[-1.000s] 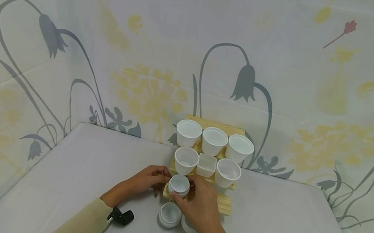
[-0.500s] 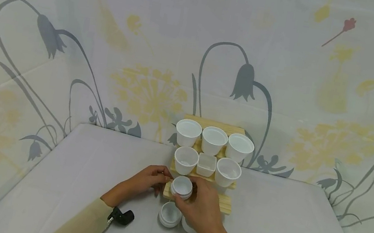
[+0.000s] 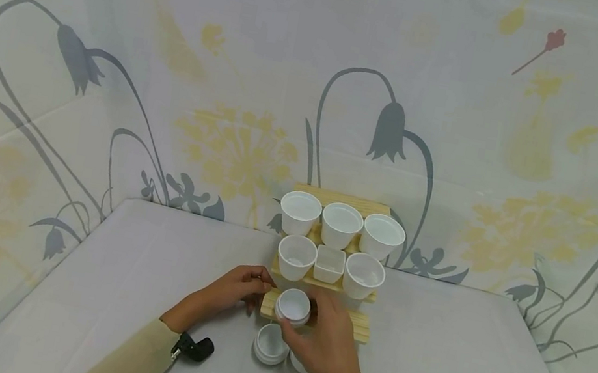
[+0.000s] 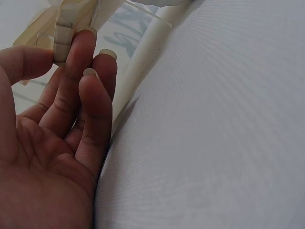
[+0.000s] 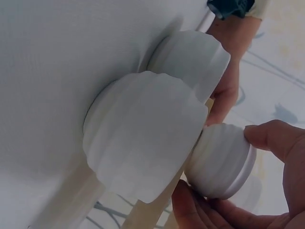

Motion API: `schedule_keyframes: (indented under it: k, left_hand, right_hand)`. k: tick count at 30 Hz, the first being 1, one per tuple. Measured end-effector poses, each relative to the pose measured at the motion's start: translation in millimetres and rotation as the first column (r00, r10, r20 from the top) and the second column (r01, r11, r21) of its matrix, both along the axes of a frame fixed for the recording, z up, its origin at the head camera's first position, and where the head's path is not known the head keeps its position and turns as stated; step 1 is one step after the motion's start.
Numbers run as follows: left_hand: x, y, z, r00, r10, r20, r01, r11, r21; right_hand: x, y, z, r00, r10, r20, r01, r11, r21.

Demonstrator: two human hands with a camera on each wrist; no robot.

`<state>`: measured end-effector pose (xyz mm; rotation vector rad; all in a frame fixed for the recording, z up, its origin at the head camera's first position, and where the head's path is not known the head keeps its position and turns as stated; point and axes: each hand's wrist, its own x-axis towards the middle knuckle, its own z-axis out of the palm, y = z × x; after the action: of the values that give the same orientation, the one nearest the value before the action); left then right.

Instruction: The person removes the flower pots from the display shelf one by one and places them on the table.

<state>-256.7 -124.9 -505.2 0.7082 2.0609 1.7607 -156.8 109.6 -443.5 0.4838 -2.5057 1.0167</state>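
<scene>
My right hand [image 3: 329,340] pinches a small round white cup [image 3: 293,306] between thumb and fingers, at the left part of the stepped wooden rack's [image 3: 357,326] lowest step. The right wrist view shows the held cup's [image 5: 221,160] ribbed side, with the thumb at its rim and fingers beneath. Whether its base touches the step cannot be told. At the step's left end, my left hand [image 3: 234,288] holds the rack; the left wrist view shows thumb and forefinger pinching the wooden board's end [image 4: 63,40]. Two similar white cups stand before the rack, one in front [image 3: 271,344], the other [image 3: 299,362] partly behind my right hand.
Three white cups [image 3: 341,225] line the rack's top row. Below them stand two round translucent cups [image 3: 296,257] with a square one [image 3: 330,265] between. A white cloth [image 3: 442,362] covers the table, and a flower-printed curtain [image 3: 270,76] hangs behind the rack.
My right hand has shifted the pinched cup rightward and slightly toward me along the lowest step, away from the left fingertips. My left hand has stayed in place on the rack.
</scene>
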Motion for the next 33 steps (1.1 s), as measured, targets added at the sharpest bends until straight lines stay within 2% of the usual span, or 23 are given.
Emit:
schedule_keyframes:
  k: [8, 24, 33]
  left_hand:
    - [0.0, 0.5, -1.4, 1.0, -0.01, -0.002, 0.01, 1.0, 0.006]
    - [0.3, 3.3, -1.4, 1.0, 0.008, -0.001, -0.008, 1.0, -0.006]
    - [0.6, 1.6, -0.5, 1.0, 0.009, 0.002, -0.009, 1.0, 0.002]
  right_hand:
    - [6.0, 2.8, -1.8, 0.999, -0.013, 0.049, 0.013, 1.0, 0.002]
    - [13.0, 9.9, -2.4, 1.0, 0.001, -0.014, -0.001, 1.0, -0.028]
    - [19.2, 19.4, -4.8, 0.999, -0.032, -0.032, 0.032, 0.999, -0.001]
